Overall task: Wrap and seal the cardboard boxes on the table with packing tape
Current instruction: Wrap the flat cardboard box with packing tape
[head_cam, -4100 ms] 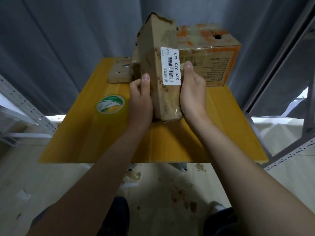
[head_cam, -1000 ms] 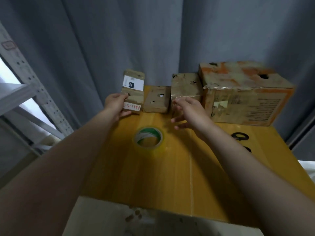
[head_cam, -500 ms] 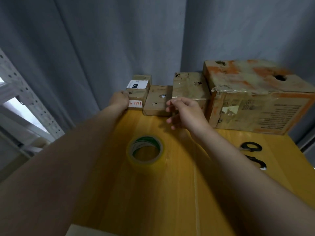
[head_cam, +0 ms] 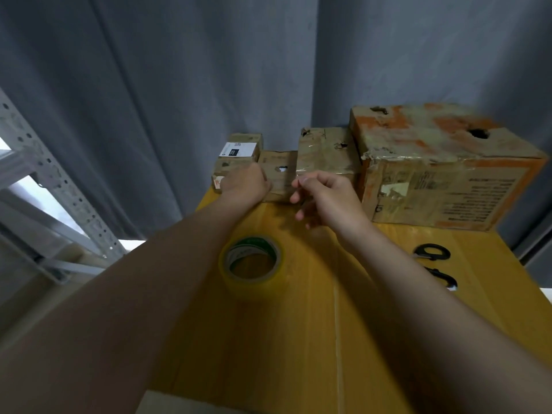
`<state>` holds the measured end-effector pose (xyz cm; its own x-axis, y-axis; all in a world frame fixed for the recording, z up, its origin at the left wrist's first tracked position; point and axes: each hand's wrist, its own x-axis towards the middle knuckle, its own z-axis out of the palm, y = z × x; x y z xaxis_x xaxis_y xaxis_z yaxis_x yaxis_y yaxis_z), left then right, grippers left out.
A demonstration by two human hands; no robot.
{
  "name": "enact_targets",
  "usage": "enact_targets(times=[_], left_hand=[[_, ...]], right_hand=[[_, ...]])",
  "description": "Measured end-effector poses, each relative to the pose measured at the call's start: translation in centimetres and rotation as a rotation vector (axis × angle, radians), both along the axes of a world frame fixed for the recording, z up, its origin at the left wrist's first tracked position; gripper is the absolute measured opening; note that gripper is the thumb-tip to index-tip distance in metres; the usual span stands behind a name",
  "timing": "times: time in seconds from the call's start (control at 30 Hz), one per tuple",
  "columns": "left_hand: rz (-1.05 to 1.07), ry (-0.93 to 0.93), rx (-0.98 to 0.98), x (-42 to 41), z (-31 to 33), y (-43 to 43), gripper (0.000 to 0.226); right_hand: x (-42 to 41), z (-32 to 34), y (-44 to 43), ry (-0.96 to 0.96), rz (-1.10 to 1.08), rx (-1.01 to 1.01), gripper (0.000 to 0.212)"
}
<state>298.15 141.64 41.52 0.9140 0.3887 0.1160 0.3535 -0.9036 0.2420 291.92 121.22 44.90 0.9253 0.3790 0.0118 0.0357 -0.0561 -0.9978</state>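
Beyond the tape roll (head_cam: 252,262), the labelled box (head_cam: 239,150) is touched by the left hand (head_cam: 245,183); its fingers are hidden, so their state cannot be told. The right hand (head_cam: 328,200) is held before the holed box (head_cam: 279,171), fingers (head_cam: 312,181) loosely spread, nothing pinched.

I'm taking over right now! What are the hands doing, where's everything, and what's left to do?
Left hand: on the small labelled box, grip hidden.
Right hand: loosely curled, empty, by the medium box.
Tape roll lies flat on the table; scissors to its right.
Done: both lined up at the back with the big orange box.
Left: pick up the tape, wrap and seal each box.
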Motion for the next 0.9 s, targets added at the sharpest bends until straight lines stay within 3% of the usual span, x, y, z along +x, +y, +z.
enact_targets(times=[0.13, 0.3, 0.5, 0.9], left_hand=[[0.077, -0.027, -0.006, 1.0, -0.2, -0.5, 0.011], [0.094, -0.065, -0.022, 1.5, -0.2, -0.4, 0.023], [0.026, -0.085, -0.011, -0.6, 1.3, -0.2, 0.014], [0.038, -0.16, -0.136, -9.3, 5.8, -1.9, 0.034]], right_hand=[[0.2, -0.3, -0.4, -0.001, -0.011, 0.012, 0.022], [0.2, -0.6, -0.9, -0.006, -0.011, 0.028, 0.022], [-0.6, 0.2, -1.6, -0.027, -0.025, 0.032, 0.022], [-4.7, 3.0, -2.6, -0.02, -0.093, 0.06, 0.015]])
